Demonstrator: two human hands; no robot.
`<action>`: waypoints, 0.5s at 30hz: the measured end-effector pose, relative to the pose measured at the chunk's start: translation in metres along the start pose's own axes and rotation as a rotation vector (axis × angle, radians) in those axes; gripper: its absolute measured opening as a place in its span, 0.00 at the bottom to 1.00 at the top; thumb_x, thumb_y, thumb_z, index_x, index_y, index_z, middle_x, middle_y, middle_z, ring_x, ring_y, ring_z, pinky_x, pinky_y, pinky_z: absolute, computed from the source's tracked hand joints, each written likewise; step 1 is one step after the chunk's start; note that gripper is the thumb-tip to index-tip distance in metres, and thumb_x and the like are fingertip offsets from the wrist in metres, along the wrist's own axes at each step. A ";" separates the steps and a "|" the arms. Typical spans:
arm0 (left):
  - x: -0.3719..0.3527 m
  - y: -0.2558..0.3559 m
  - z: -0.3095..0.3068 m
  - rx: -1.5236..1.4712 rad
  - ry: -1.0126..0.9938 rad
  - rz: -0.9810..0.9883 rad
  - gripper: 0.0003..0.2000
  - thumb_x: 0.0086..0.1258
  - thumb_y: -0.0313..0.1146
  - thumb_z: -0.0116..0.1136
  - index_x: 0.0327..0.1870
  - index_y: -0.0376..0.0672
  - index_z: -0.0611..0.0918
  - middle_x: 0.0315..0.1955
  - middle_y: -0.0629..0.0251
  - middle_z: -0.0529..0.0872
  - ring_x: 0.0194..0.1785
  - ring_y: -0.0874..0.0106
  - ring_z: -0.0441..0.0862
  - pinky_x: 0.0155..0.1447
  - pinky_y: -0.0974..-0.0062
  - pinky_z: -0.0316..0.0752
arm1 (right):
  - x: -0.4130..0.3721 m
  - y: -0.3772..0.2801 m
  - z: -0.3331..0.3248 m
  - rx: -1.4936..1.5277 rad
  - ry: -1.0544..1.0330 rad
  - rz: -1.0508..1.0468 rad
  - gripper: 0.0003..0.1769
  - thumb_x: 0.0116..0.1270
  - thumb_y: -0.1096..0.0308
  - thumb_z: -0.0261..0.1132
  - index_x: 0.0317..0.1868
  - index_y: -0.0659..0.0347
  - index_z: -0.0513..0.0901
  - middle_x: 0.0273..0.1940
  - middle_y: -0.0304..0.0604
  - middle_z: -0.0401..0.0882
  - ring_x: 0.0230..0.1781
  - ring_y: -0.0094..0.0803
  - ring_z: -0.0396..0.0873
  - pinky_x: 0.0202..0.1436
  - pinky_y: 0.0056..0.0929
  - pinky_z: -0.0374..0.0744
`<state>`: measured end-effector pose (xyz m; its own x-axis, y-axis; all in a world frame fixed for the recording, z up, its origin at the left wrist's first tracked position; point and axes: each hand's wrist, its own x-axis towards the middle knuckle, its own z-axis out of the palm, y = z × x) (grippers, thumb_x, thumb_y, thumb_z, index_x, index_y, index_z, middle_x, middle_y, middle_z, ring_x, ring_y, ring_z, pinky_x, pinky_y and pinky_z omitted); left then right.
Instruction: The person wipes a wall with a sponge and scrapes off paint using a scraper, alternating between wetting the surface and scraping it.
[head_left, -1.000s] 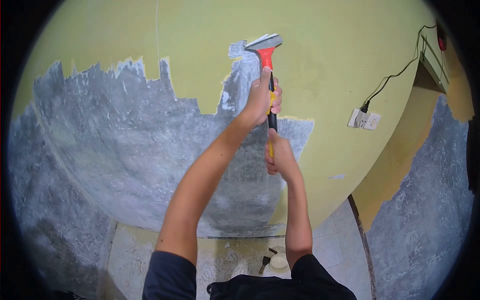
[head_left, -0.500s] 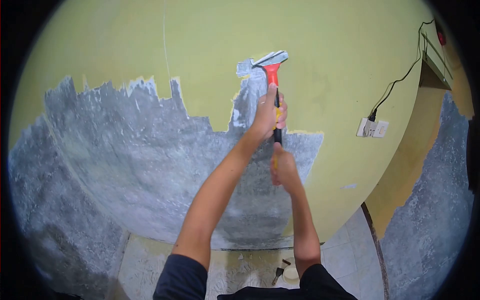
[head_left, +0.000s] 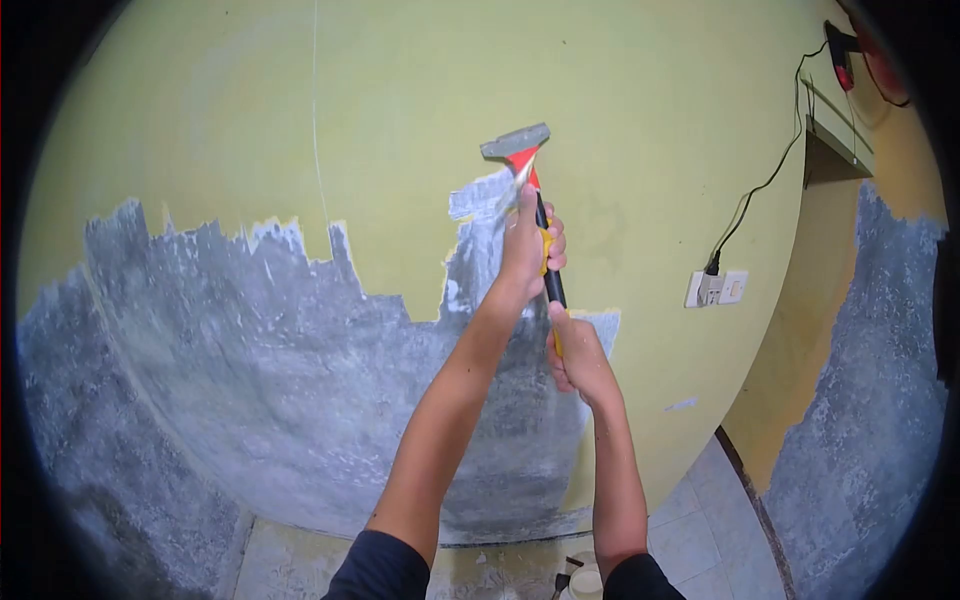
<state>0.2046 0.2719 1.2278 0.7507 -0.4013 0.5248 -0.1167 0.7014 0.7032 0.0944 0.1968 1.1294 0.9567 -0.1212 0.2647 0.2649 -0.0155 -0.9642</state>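
Note:
A long-handled scraper (head_left: pixel 551 285) with a red neck and wide grey blade slants up against the wall (head_left: pixel 680 170). My left hand (head_left: pixel 525 245) is wrapped around the upper handle, just below the neck. Lower down, my right hand (head_left: pixel 580 355) grips the yellow end of the same handle. The blade overlaps the green paint above a bared grey patch (head_left: pixel 482 192). A pale sliver of paint (head_left: pixel 524 169) shows against the red neck. My palms hide parts of the black and yellow handle.
To the right, a wall socket (head_left: pixel 710 289) has a black cord (head_left: pixel 760 190) plugged in, running up to the corner. Below, a pale tub (head_left: pixel 585 583) and a small dark-bladed tool (head_left: pixel 560 584) stand on the floor, which has scraps on it. Jagged paint edges border the grey area.
The view has tilted upward. The scraper has turned to lean left, its blade above the bared patch. The pale paint curl on the blade is gone from there; a sliver now shows at the neck.

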 end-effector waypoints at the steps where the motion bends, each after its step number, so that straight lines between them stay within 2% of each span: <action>1: -0.008 -0.005 0.000 -0.005 0.011 -0.026 0.23 0.76 0.62 0.45 0.36 0.48 0.68 0.18 0.72 0.69 0.13 0.80 0.64 0.15 0.81 0.58 | -0.008 0.002 0.001 -0.012 0.012 0.038 0.32 0.74 0.35 0.50 0.26 0.55 0.68 0.12 0.31 0.59 0.07 0.22 0.56 0.10 0.25 0.55; 3: -0.034 -0.025 -0.013 -0.019 0.034 -0.084 0.23 0.76 0.62 0.46 0.37 0.49 0.68 0.19 0.72 0.69 0.14 0.80 0.64 0.15 0.81 0.59 | -0.029 0.019 0.004 -0.036 0.041 0.119 0.30 0.75 0.37 0.51 0.26 0.55 0.69 0.12 0.31 0.60 0.07 0.22 0.58 0.10 0.25 0.55; 5: -0.091 -0.051 -0.021 -0.022 0.210 -0.124 0.22 0.75 0.61 0.49 0.36 0.49 0.68 0.19 0.72 0.70 0.14 0.80 0.65 0.15 0.80 0.59 | -0.070 0.057 0.000 0.125 -0.117 0.243 0.28 0.76 0.41 0.52 0.26 0.54 0.70 0.13 0.32 0.63 0.08 0.22 0.60 0.10 0.26 0.56; 7: -0.160 -0.090 -0.053 -0.161 0.359 -0.234 0.22 0.74 0.60 0.52 0.35 0.50 0.68 0.19 0.72 0.71 0.15 0.80 0.66 0.16 0.81 0.60 | -0.119 0.108 0.003 0.181 -0.149 0.475 0.25 0.77 0.43 0.53 0.27 0.53 0.71 0.14 0.31 0.65 0.09 0.22 0.63 0.11 0.25 0.58; 9: -0.243 -0.151 -0.106 -0.195 0.411 -0.243 0.21 0.73 0.58 0.54 0.32 0.50 0.68 0.19 0.72 0.72 0.16 0.80 0.68 0.18 0.82 0.62 | -0.173 0.183 0.004 -0.012 -0.189 0.521 0.24 0.77 0.46 0.52 0.28 0.55 0.72 0.15 0.32 0.67 0.10 0.24 0.65 0.13 0.28 0.61; 10: -0.291 -0.185 -0.130 -0.218 0.522 -0.313 0.22 0.72 0.61 0.54 0.30 0.51 0.69 0.16 0.73 0.71 0.16 0.79 0.69 0.19 0.81 0.64 | -0.200 0.229 0.011 -0.381 -0.194 0.374 0.25 0.77 0.47 0.51 0.29 0.58 0.73 0.15 0.35 0.69 0.13 0.27 0.69 0.16 0.32 0.66; 11: -0.341 -0.205 -0.146 -0.321 0.619 -0.455 0.25 0.70 0.64 0.54 0.27 0.51 0.70 0.14 0.71 0.70 0.16 0.77 0.70 0.20 0.78 0.67 | -0.224 0.242 0.016 -0.383 -0.284 0.644 0.26 0.76 0.47 0.51 0.30 0.62 0.75 0.16 0.39 0.72 0.16 0.30 0.74 0.20 0.34 0.70; 12: -0.391 -0.240 -0.168 -0.315 0.802 -0.565 0.28 0.66 0.68 0.55 0.24 0.51 0.71 0.13 0.69 0.71 0.17 0.72 0.72 0.23 0.74 0.71 | -0.256 0.275 0.019 -0.452 -0.302 0.625 0.27 0.75 0.45 0.52 0.31 0.63 0.76 0.19 0.42 0.75 0.18 0.33 0.77 0.21 0.35 0.72; 13: -0.442 -0.260 -0.177 -0.236 0.946 -0.633 0.29 0.64 0.70 0.55 0.24 0.50 0.72 0.13 0.67 0.72 0.19 0.69 0.75 0.26 0.71 0.74 | -0.303 0.335 0.025 -0.427 -0.252 0.522 0.27 0.75 0.43 0.53 0.34 0.62 0.78 0.19 0.43 0.72 0.17 0.30 0.70 0.21 0.36 0.68; 14: -0.499 -0.285 -0.201 -0.312 1.053 -0.738 0.29 0.62 0.71 0.55 0.29 0.49 0.75 0.17 0.66 0.74 0.22 0.67 0.77 0.29 0.68 0.76 | -0.341 0.381 0.033 -0.401 -0.205 0.423 0.28 0.74 0.41 0.55 0.36 0.61 0.79 0.19 0.44 0.68 0.15 0.28 0.63 0.21 0.38 0.65; 15: -0.555 -0.309 -0.224 -0.394 1.171 -0.832 0.30 0.61 0.72 0.55 0.34 0.48 0.77 0.20 0.64 0.77 0.24 0.64 0.79 0.33 0.64 0.79 | -0.360 0.378 0.042 -0.395 -0.160 0.398 0.32 0.72 0.38 0.55 0.28 0.62 0.77 0.18 0.47 0.67 0.18 0.37 0.66 0.27 0.43 0.68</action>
<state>-0.0305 0.4103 0.6116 0.6176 -0.2015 -0.7602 0.6328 0.7014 0.3282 -0.1451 0.2760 0.6702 0.9879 -0.0424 -0.1492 -0.1542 -0.3727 -0.9151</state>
